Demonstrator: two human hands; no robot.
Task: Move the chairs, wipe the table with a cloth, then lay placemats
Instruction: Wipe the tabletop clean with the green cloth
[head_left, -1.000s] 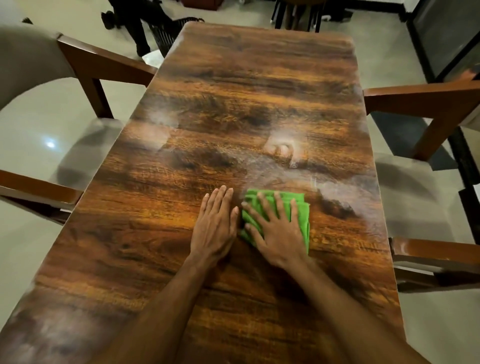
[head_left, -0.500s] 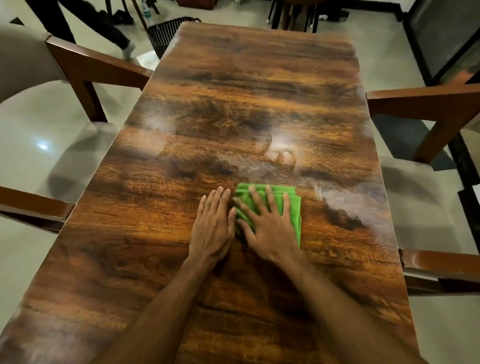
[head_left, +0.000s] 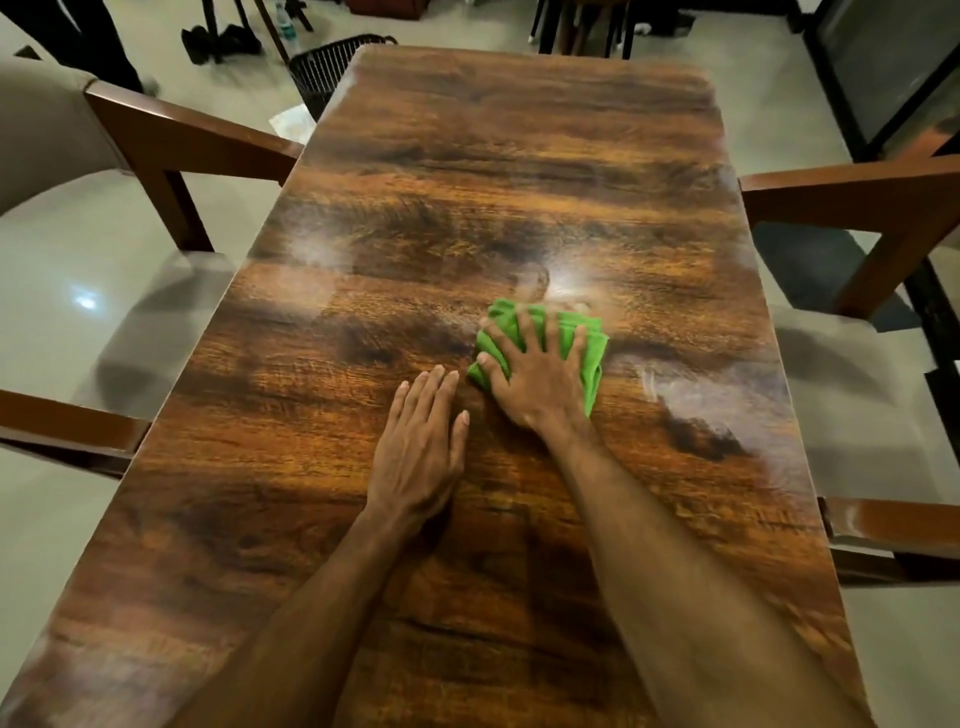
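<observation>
A folded green cloth lies near the middle of the glossy dark wooden table. My right hand presses flat on the cloth with fingers spread, covering most of it. Just to its left, my left hand rests palm down on the bare wood, fingers together, holding nothing. Wooden chairs with grey seats stand pulled back on both sides: one chair at the left and one chair at the right. No placemats are in view.
More chair arms show at the near left and near right. A black wire basket stands on the tiled floor by the table's far left corner. A person's legs are at the top left. Chair legs stand beyond the far end.
My right hand has slid the cloth away from me, toward the table's far end. My left hand stays flat beside it. The person at the top left has walked further left.
</observation>
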